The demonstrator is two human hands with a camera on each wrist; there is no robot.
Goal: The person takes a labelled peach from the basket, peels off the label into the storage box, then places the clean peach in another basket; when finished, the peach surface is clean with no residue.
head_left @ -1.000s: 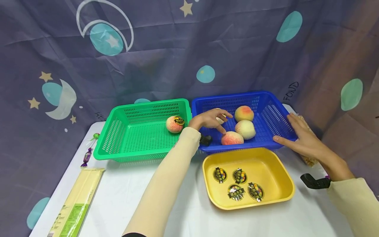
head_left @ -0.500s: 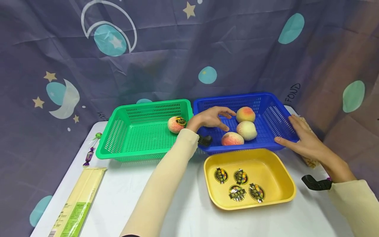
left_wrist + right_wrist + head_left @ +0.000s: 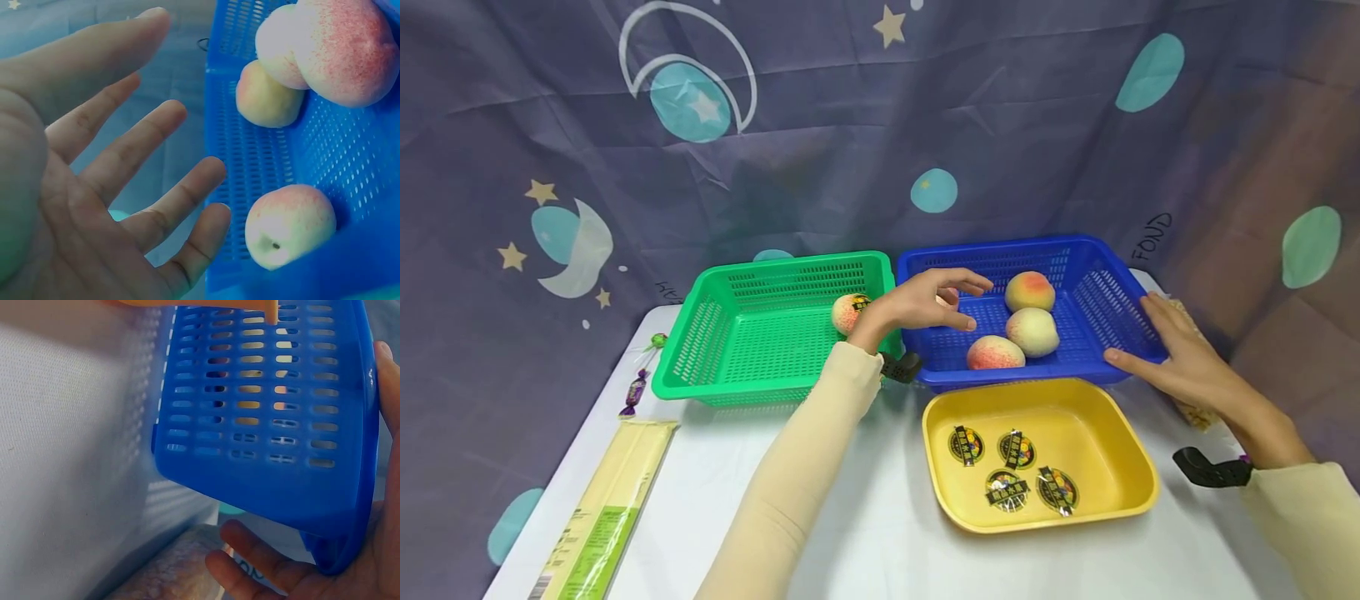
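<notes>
My left hand (image 3: 928,302) hovers over the left part of the blue basket (image 3: 1075,367), holding nothing, fingers and thumb spread apart. Several peaches lie in that basket: a reddish peach (image 3: 996,353) at the front, a pale peach (image 3: 1032,332), a yellow-orange peach (image 3: 1030,292) behind it, and another peach (image 3: 290,225) mostly hidden by my hand in the head view. At the basket's right end my right hand (image 3: 1195,367) rests on the rim, thumb near the front corner and fingers along the outer side. A peach with a black label (image 3: 847,314) sits in the green basket (image 3: 775,392).
In front of the blue basket stands a yellow tray (image 3: 1120,492) holding several round black labels. A long flat packet (image 3: 610,508), a purple wrapped candy (image 3: 634,392) and a green lollipop (image 3: 658,341) lie at the left. A bag (image 3: 1197,417) is beside my right hand.
My left hand has drawn a little left and back from the front peach, its thumb now away from it. The right hand keeps its place on the rim. The head view has shifted slightly.
</notes>
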